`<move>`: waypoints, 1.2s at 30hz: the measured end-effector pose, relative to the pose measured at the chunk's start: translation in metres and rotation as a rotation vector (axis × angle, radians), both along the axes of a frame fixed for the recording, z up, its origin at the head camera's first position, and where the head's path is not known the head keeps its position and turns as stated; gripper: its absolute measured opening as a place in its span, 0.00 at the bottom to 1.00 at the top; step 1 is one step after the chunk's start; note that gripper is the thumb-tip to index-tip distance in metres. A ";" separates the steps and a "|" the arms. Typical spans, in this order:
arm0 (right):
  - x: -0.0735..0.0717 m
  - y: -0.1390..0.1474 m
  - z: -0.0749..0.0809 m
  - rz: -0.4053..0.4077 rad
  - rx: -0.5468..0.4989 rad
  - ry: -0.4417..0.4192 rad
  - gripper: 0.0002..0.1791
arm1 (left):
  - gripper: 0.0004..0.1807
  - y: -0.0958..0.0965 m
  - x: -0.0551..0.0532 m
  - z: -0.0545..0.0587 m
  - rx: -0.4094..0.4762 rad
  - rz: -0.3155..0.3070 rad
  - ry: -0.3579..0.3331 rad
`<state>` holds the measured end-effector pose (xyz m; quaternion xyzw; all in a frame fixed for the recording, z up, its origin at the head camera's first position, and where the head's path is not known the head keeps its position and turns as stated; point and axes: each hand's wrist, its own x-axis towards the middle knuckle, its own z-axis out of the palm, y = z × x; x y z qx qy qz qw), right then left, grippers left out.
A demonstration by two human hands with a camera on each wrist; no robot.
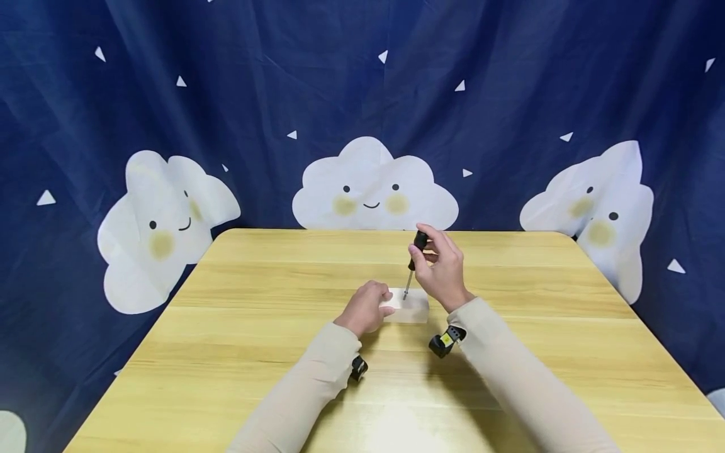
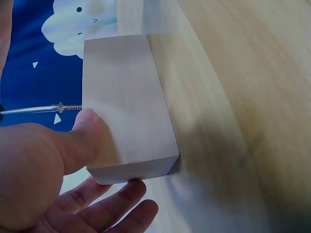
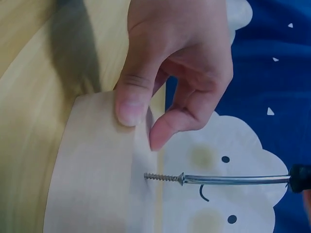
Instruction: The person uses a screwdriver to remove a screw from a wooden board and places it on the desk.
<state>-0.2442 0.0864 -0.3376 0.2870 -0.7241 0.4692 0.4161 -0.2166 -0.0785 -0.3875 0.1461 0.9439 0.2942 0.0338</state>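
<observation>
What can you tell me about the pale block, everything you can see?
The block is pale, smooth and rectangular, apparently wood, with straight edges. It lies on the table, gripped at its left end by the left hand. A screw stands point-down on its top face, thread showing; whether the tip has bitten in is unclear.

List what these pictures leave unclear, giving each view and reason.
Screwdriver handle: right wrist view, end cut off by the right edge.
Wooden block: right wrist view, one end cut off by the bottom edge.
Screw: head view, threads too small to make out.
</observation>
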 end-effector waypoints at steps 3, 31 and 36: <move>0.003 -0.002 0.001 -0.022 0.005 -0.033 0.25 | 0.16 0.000 0.000 -0.001 0.001 -0.005 0.001; 0.005 -0.003 0.007 -0.068 0.072 -0.089 0.22 | 0.14 0.000 -0.001 -0.001 0.000 -0.016 0.024; 0.005 -0.001 0.005 -0.051 0.073 -0.116 0.23 | 0.14 0.000 0.000 -0.001 0.001 -0.014 0.024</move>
